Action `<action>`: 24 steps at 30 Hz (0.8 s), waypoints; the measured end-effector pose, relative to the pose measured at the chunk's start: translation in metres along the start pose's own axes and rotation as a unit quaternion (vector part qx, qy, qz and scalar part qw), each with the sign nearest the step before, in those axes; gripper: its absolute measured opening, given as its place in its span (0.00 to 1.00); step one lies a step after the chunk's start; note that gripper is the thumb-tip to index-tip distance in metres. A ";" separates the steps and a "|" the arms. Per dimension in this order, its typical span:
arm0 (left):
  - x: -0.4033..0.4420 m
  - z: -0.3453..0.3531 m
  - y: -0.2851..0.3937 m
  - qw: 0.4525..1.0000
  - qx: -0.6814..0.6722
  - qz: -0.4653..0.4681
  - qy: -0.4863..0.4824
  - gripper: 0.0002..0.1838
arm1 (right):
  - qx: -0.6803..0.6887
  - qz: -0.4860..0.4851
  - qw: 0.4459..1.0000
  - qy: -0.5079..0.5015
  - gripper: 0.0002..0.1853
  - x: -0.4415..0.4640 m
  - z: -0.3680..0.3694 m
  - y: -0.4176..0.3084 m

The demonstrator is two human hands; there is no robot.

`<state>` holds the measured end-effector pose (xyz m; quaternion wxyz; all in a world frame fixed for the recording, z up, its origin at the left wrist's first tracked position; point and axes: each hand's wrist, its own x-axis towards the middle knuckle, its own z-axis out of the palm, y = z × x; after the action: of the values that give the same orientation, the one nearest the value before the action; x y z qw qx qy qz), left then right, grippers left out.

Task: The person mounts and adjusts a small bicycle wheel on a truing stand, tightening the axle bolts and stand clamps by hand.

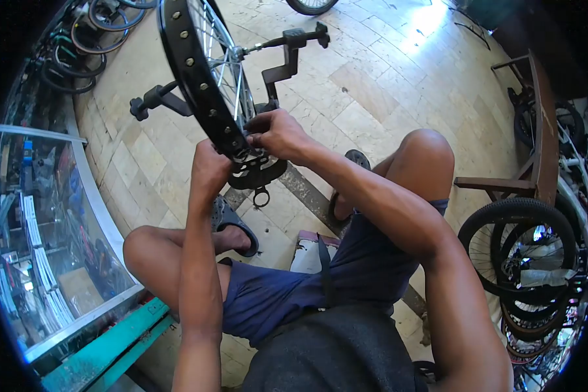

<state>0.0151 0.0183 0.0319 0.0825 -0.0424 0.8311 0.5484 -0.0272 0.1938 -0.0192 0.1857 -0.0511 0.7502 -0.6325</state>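
Observation:
A bicycle wheel with a wide black rim stands upright in a black truing stand, its thin spokes running to the hub. My left hand is closed at the rim's lower left side, fingertips hidden behind it. On the other side, my right hand has its fingers bent in a pinch beside the lower spokes. Whatever is between the fingers of either hand is too small or hidden to name. Just under the hands is a black slotted metal piece with a ring hanging below it.
A glass display case stands at the left beside a green bench. Bicycle tyres lean at the upper left. On the right are a wooden bench and several wheels. A box sits on the tiled floor.

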 end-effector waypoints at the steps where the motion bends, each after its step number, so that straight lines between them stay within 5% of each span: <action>1: 0.001 -0.002 0.001 1.000 -0.003 0.000 -0.014 0.13 | -0.020 0.004 1.000 0.001 0.19 -0.001 -0.001 -0.005; 8: 0.013 -0.006 -0.013 0.997 -0.006 0.050 -0.050 0.17 | -0.060 0.030 0.997 0.031 0.19 -0.002 0.003 -0.010; 19: 0.004 0.003 -0.007 0.999 0.042 -0.011 -0.015 0.17 | -0.086 0.044 0.995 -0.006 0.18 0.006 -0.006 -0.008; 21: 0.009 0.007 -0.019 0.997 -0.062 -0.025 -0.022 0.17 | -0.076 0.053 0.996 -0.007 0.17 0.004 -0.005 -0.010; 24: 0.015 0.012 -0.028 1.000 -0.016 -0.002 -0.003 0.16 | -0.182 0.026 0.983 0.020 0.16 -0.002 -0.003 -0.020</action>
<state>0.0063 0.0185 -0.0011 0.0855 -0.0438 0.8217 0.5617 -0.0301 0.1933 0.0012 0.1745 -0.0521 0.8577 -0.4809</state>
